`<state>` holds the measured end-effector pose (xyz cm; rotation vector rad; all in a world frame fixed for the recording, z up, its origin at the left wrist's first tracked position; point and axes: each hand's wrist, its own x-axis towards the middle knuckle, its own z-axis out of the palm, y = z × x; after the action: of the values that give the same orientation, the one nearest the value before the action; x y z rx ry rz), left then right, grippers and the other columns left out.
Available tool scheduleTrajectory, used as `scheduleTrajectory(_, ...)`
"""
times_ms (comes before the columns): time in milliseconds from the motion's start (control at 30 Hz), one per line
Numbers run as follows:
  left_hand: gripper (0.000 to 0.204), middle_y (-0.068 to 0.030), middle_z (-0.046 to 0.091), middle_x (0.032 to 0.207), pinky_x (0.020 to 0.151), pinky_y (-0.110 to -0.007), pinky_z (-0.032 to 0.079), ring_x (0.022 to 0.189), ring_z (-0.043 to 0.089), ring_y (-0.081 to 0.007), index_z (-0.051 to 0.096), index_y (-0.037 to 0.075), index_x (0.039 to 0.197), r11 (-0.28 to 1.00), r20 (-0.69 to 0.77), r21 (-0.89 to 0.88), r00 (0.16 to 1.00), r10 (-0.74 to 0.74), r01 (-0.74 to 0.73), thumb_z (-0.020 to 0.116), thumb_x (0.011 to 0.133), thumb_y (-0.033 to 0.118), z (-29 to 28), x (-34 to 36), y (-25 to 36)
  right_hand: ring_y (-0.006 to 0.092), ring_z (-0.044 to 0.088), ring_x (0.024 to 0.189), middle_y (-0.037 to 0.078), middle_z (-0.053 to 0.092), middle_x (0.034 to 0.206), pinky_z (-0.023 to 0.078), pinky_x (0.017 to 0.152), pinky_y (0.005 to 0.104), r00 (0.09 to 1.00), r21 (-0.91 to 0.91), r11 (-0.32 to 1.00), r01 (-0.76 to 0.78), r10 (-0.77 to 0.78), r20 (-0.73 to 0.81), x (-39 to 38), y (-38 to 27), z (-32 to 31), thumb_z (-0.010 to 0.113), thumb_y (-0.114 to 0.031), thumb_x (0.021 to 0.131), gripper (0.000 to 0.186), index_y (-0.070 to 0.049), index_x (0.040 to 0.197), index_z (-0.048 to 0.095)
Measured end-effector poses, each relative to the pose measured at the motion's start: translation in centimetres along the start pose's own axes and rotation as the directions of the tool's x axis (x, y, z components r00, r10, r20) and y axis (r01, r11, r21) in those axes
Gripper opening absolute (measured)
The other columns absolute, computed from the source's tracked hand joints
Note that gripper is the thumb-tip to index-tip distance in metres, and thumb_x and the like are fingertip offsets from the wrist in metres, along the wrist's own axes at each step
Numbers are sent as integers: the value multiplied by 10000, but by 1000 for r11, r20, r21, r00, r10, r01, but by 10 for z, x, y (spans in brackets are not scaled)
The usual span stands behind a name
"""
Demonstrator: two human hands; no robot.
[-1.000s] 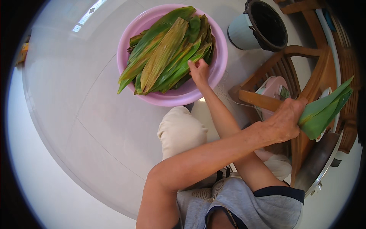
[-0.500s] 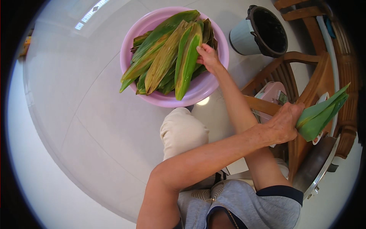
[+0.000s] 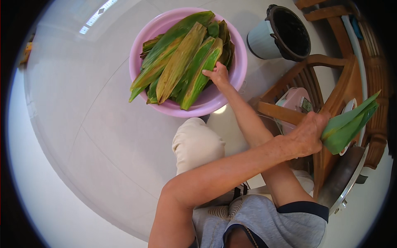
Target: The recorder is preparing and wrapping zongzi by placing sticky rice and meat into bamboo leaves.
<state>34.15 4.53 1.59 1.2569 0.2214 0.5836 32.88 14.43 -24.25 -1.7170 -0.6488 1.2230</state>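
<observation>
My left arm crosses over my right, and my left hand [image 3: 308, 134] is closed around the lower end of a folded green leaf [image 3: 349, 128], which points up and right. Its fingers are mostly turned away from view. My right hand [image 3: 219, 76] reaches into a pink-purple basin [image 3: 135, 70] and pinches the edge of a long green leaf [image 3: 197, 84] with yellowish edges. This leaf lies slanted on top of a heap of broad leaves [image 3: 175, 66], some green, some browned. Several leaf tips hang over the near rim.
A light blue bin [image 3: 260, 41] with a black liner stands right of the basin. Wooden chairs [image 3: 326, 62] fill the right side, with a pink appliance [image 3: 295, 101] among them. A metal pan [image 3: 343, 177] sits at lower right. My knee [image 3: 198, 142] is just below the basin.
My right hand has shifted a little left and down. The leaf under it now slants more, and another green leaf shows beside it. My left hand stays nearly still.
</observation>
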Motion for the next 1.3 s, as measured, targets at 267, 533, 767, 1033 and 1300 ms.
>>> scheduleTrajectory(267, 277, -277, 543, 719, 623, -391, 453, 791, 541, -421, 463, -86, 794, 998, -16, 49, 999, 40, -39, 536, 529, -120, -1, 0, -1, 178, 596, 691, 109, 585, 872, 506, 516, 268, 998, 99, 994, 54, -57, 29, 1, -6, -24, 640, -68, 726, 377, 10, 1037, 440)
scheduleTrajectory(533, 278, -280, 538, 706, 608, -389, 452, 779, 544, -424, 455, -89, 794, 999, -29, 23, 999, 36, -36, 529, 529, -125, -1, 0, -4, 175, 585, 673, 100, 597, 800, 478, 554, 281, 997, 251, 968, -18, 35, -62, 7, -9, -28, 653, -85, 714, 372, 2, 1002, 436)
scheduleTrajectory(767, 274, -279, 532, 690, 605, -393, 451, 771, 543, -427, 454, -84, 782, 1000, -3, 11, 1000, 10, -10, 532, 522, -120, 0, 3, -1, 202, 580, 699, 114, 580, 823, 481, 607, 295, 838, -626, 753, 201, -464, -288, -3, 9, -34, 674, -116, 691, 569, -12, 1149, 351)
scheduleTrajectory(1033, 275, -269, 541, 710, 626, -396, 443, 785, 530, -429, 458, -83, 807, 996, -12, 71, 998, 54, -53, 540, 546, -106, 1, 0, -5, 197, 595, 572, 117, 588, 680, 496, 542, 322, 996, -156, 987, 33, -20, 85, -7, -8, 55, 653, -159, 703, 397, 37, 992, 462)
scheduleTrajectory(1300, 284, -267, 551, 748, 646, -388, 440, 808, 533, -419, 473, -72, 858, 1000, 3, -25, 1000, 8, -8, 560, 588, -89, -5, -1, -3, 141, 588, 542, 103, 596, 692, 489, 465, 260, 995, 171, 985, 17, -35, 99, 0, -30, 116, 631, -122, 708, 348, 25, 980, 471)
